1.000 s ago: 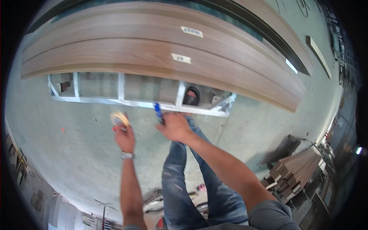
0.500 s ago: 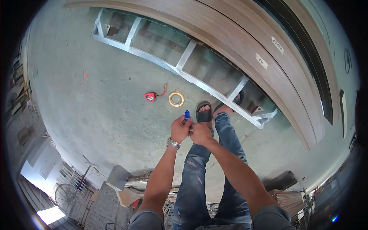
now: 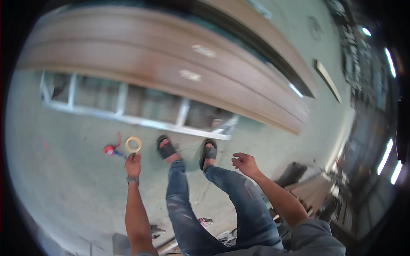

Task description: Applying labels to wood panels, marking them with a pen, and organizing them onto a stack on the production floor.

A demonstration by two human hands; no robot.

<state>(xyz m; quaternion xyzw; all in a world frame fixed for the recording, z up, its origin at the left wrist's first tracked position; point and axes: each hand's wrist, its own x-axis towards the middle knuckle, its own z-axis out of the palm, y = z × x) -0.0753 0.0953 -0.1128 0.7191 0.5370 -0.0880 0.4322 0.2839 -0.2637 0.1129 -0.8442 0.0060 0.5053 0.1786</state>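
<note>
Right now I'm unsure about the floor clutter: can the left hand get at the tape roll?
Probably yes. The left hand hangs just short of the tape roll on the concrete floor, nothing between them. The red tape measure lies off to the side, clear of the way.

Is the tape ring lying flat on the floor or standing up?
Lying flat: the tape ring shows its whole round hole from above, beside the left hand.
</note>
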